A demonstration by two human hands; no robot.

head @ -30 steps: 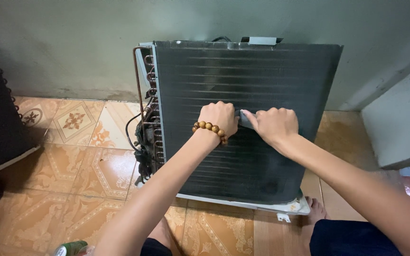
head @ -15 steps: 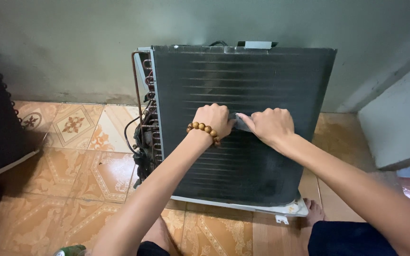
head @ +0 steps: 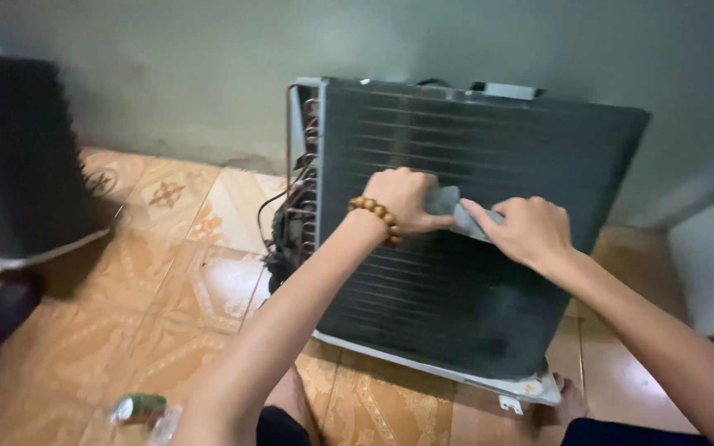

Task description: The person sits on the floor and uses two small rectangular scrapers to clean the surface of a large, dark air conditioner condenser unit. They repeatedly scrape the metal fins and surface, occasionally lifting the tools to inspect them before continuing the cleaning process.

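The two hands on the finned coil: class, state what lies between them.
In the head view, a small grey cloth-like piece spans the gap between the left hand and right hand, both gripping it against the dark finned coil.

Both forearms are bare, with no sleeves in view. The left wrist wears a bracelet [head: 376, 215] of round brown wooden beads, strung in one close row around the wrist just behind the left hand [head: 406, 201]. The right hand [head: 526, 231] and its wrist carry no ring, watch or band that shows. At the lower edge, dark shorts [head: 278, 428] cover the left leg and dark blue cloth [head: 621, 433] covers the right. The toes [head: 570, 400] are bare.
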